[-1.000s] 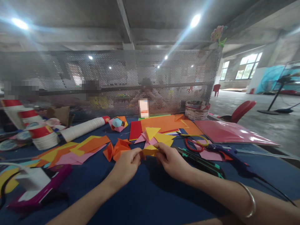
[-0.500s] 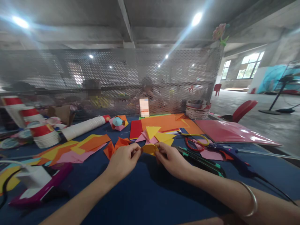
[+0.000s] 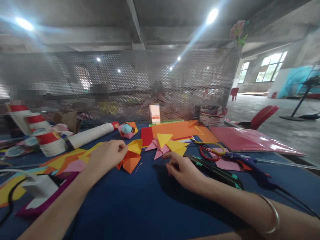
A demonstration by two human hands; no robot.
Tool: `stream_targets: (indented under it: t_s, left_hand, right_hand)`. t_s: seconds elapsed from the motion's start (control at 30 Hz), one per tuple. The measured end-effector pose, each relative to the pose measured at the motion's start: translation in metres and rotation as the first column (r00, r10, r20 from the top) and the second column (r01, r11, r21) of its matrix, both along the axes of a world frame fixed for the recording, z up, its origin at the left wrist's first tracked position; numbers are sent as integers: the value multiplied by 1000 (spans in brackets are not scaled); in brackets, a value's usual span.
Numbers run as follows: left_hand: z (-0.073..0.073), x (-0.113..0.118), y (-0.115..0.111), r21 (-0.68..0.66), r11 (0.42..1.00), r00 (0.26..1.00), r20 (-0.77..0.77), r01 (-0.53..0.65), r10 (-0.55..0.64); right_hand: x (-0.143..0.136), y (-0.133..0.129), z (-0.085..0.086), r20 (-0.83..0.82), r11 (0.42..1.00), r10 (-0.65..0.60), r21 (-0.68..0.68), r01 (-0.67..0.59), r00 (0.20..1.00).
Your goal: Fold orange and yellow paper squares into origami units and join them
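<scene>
My left hand [image 3: 110, 153] pinches a yellow folded paper piece [image 3: 135, 146] by its left side, over the orange folded paper pieces [image 3: 131, 161]. Whether the yellow piece touches the orange ones I cannot tell. Curled loosely, with the index finger stretched out and nothing in it, my right hand [image 3: 180, 168] hovers over the blue tabletop. Just beyond its fingertips lie pink folded pieces [image 3: 160, 151] and yellow triangular pieces [image 3: 176, 146]. A green-and-black cutter [image 3: 216, 171] lies beside the right wrist.
Scissors [image 3: 212, 150], a blue glue gun [image 3: 246, 160] and a pink sheet pack [image 3: 247, 140] are on the right. Stacked paper cups [image 3: 51, 143], a cup roll [image 3: 92, 135] and a purple power strip [image 3: 47, 196] stand left. Behind is a mesh partition [image 3: 125, 80] with people beyond.
My left hand has moved left with the yellow paper, over the orange pieces. My right hand has let go of the paper and stayed near its place, index finger now extended.
</scene>
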State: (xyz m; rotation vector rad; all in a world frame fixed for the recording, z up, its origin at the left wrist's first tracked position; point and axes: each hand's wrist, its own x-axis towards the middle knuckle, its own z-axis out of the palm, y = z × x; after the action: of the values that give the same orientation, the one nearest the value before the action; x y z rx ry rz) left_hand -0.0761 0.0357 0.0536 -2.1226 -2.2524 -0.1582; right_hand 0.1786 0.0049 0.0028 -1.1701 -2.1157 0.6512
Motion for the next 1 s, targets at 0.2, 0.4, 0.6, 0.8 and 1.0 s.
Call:
stream_targets:
  t_s: [0.2,0.4,0.6,0.8,1.0]
  left_hand:
    - [-6,-8,2,4,1000,1000,-19,-19,20]
    - [-9,-5,1,295,953,997,8,71,-77]
    - [-28,22,-4,415,760,855,-94,499,-510]
    - [-56,39,-6,287,652,706,-157,702,-691]
    - [-63,26,6,359,733,813,-175,578,-555]
  right_hand:
    - [1,-1,0,15,1000,1,17,-1,1000]
    - [1,0,0,52,998,-11,55,8,999]
    - [2,-1,-1,143,985,-25,173,0,989]
    - [-5,0,9,318,969,-94,246,13,944]
    - [-18,25,17,463,972,-119,233,10,878]
